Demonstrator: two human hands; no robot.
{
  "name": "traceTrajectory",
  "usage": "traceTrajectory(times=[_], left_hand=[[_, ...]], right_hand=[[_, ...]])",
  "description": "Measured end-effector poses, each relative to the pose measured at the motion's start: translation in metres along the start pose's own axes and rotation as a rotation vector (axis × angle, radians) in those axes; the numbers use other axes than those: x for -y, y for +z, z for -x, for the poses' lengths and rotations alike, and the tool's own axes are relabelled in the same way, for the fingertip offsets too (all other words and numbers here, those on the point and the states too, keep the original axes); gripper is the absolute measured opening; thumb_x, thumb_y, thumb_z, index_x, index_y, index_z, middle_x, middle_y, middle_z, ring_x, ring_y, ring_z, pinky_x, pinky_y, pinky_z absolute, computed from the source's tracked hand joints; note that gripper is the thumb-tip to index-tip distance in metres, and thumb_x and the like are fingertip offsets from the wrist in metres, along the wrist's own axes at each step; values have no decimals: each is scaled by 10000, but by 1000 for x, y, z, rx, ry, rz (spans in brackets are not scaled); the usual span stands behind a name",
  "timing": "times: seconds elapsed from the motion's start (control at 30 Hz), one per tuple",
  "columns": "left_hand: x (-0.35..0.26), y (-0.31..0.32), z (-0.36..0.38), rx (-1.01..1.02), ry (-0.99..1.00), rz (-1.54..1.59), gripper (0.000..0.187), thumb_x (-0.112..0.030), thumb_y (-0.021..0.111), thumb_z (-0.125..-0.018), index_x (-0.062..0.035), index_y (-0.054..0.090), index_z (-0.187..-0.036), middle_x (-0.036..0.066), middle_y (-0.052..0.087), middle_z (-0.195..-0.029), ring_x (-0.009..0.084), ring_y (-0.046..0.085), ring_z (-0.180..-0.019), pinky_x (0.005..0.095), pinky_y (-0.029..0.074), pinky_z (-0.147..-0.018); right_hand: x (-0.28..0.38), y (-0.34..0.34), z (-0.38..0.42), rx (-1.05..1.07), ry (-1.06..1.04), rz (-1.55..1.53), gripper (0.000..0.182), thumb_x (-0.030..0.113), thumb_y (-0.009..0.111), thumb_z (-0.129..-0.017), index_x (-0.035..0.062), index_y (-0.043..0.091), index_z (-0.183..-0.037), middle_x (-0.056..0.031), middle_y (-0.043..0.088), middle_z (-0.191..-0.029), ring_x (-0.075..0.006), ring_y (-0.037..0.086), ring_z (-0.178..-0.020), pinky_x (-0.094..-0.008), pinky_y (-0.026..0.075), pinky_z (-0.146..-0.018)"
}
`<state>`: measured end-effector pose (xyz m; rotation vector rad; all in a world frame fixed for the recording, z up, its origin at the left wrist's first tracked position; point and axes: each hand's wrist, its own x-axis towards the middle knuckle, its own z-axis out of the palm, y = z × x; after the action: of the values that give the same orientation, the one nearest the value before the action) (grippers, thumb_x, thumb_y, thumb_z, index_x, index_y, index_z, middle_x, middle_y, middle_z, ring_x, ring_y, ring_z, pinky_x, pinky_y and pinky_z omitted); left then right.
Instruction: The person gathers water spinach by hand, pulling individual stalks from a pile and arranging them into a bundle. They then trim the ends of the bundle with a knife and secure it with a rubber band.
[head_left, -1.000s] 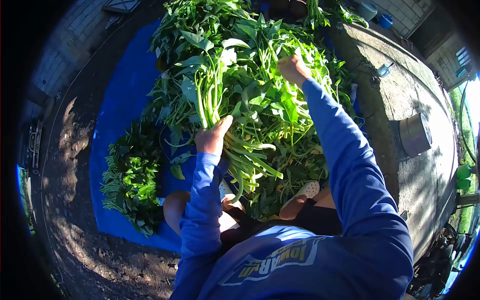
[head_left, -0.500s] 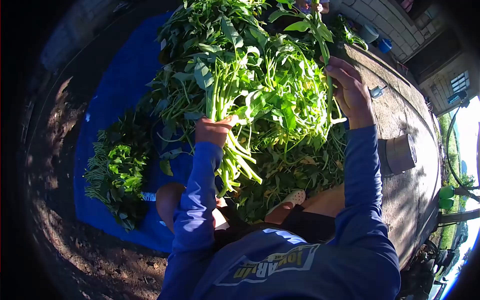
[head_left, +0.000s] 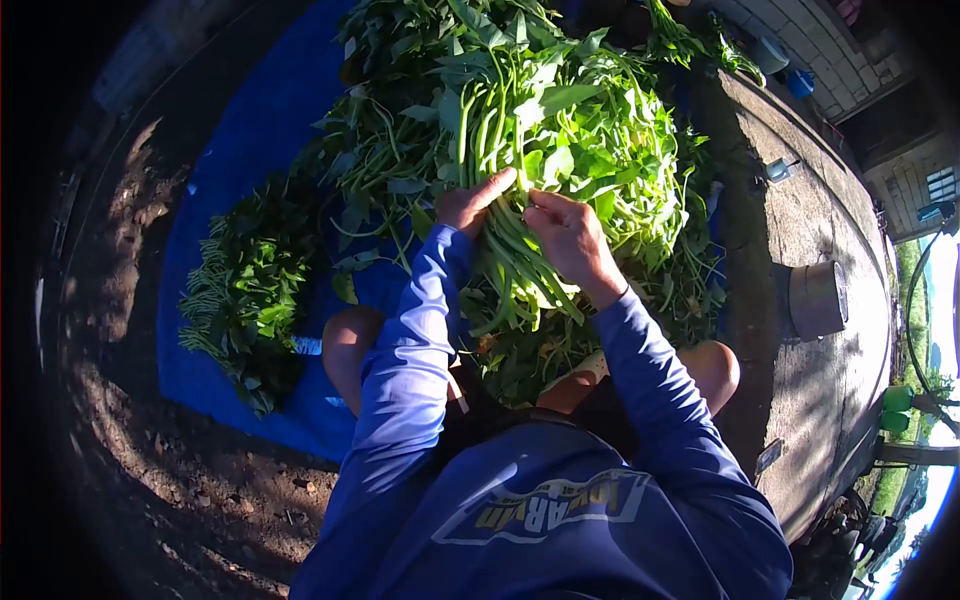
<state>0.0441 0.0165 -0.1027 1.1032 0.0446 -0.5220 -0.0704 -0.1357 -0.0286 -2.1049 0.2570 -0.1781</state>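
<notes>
Overall, the largest item is a blue sheet (head_left: pixel 260 125) spread on the ground, its near edge in front of the seated person. A pale slab (head_left: pixel 855 230), partly in shade, runs alongside its right edge. A heap of leafy greens (head_left: pixel 625 145) covers the sheet's middle and reaches toward the far edge; its right part is brightly sunlit. Close to the left edge, toward the near left corner, lies a smaller row of greens (head_left: pixel 245 290), stem ends facing that edge. Next in size: a long-stemmed bundle (head_left: pixel 525 255), raised over the heap's near side, leaves toward the far edge, stem ends slanting to the near edge. A round container (head_left: pixel 815 300) sits on the slab. Left hand (head_left: pixel 468 205): closed around the bundle, thumb across the stems. Right hand (head_left: pixel 570 240): just beside the left, fingers curled, fingertips touching the bundle; cannot tell whether a single stem is pinched there.
</notes>
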Motion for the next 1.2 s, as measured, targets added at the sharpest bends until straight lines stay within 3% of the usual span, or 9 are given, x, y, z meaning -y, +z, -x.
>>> traceTrajectory(times=[0.03, 0.1, 0.23, 0.37, 0.5, 0.73, 0.77, 0.87, 1.2], left_hand=[[11, -16, -16, 134, 74, -345, 426, -325, 559, -1088, -39, 648, -1391, 89, 671, -1390, 176, 626, -1283, 340, 479, -1088], [54, -53, -46, 286, 461, -553, 513, -396, 512, -1104, -63, 562, -1491, 102, 543, -1544, 205, 483, -1440, 354, 346, -1213], [34, -31, -23, -65, -33, -507, 625, -507, 545, -1072, -46, 554, -1495, 128, 562, -1510, 231, 527, -1368, 366, 372, -1168], [64, -10, 6, -336, 463, -19, 457, -211, 911, -837, 12, 707, -1180, 75, 754, -1084, 146, 709, -854, 318, 586, -832], [69, -34, -5, 10, 15, -170, 507, -125, 934, -780, 50, 677, -1182, 130, 742, -1084, 209, 731, -898, 337, 612, -750], [76, -28, 18, -78, 553, -351, 457, -245, 919, -814, 5, 739, -1151, 62, 759, -1059, 145, 721, -895, 326, 597, -817], [97, -62, -20, 2, 11, -160, 492, -320, 925, -802, -21, 754, -1153, 52, 758, -1061, 155, 712, -871, 309, 585, -799], [41, -41, 10, -50, -461, -365, 535, -398, 915, -798, -60, 765, -1184, 36, 760, -1106, 145, 696, -887, 268, 549, -800], [80, -78, -16, -55, 486, -746, 316, -221, 648, -1013, -15, 748, -1231, 42, 757, -1215, 171, 701, -1096, 300, 532, -966]], right_hand=[[-15, 18, 4, 20, 51, -115, 444, 206, 730, -974, -28, 668, -1347, -113, 774, -1146, -142, 698, -1014, -298, 539, -918], [-42, 40, 5, 29, 53, -175, 441, 197, 715, -994, -47, 652, -1356, -117, 764, -1176, -127, 684, -1036, -286, 526, -944], [-59, 55, 11, 25, 38, -159, 438, 193, 698, -1008, -45, 641, -1371, -113, 755, -1209, -120, 674, -1046, -279, 521, -944], [-66, 77, 13, -16, -56, -92, 289, 161, 655, -1004, 10, 705, -1246, -128, 738, -1057, -186, 687, -943, -320, 528, -851], [-65, 91, 24, -76, -92, 23, 108, 108, 611, -966, 19, 672, -963, -172, 651, -897, -318, 659, -835, -396, 507, -751], [-47, 100, 33, -146, -90, 73, 185, 146, 584, -968, 40, 724, -1025, -189, 659, -917, -376, 654, -852, -449, 519, -771], [-50, 103, 33, -142, -70, 91, 190, 149, 585, -967, 37, 727, -1027, -191, 659, -918, -375, 654, -849, -449, 519, -772], [-51, 107, 38, -172, -96, 27, 198, 162, 608, -970, 20, 735, -1024, -195, 654, -902, -377, 656, -849, -451, 517, -771], [-48, 108, 60, -171, -168, -240, 301, 48, 667, -948, 22, 719, -1243, -99, 686, -1109, -202, 671, -1012, -300, 537, -869]])
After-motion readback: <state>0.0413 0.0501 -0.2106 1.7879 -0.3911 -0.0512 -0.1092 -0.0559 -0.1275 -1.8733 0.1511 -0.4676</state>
